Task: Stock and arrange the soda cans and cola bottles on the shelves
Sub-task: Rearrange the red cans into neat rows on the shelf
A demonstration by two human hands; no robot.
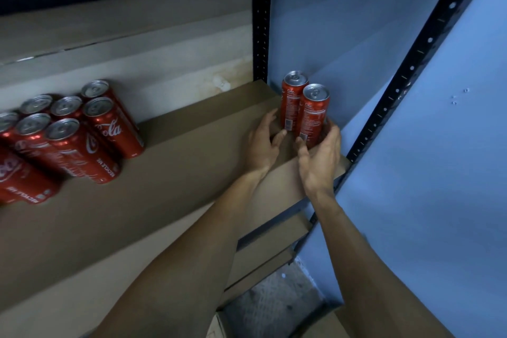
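Two slim red aluminium cola cans, upright, touching, on brown board shelf. Right grip curled round nearer can; left grip slack-fingered, thumb against farther can. Red can cluster well left.

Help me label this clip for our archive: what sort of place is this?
Probably a shop stockroom or storage area. A bare board shelf on black perforated metal racking, a block of red cola cans at one end, and two more cans against a plain blue wall.
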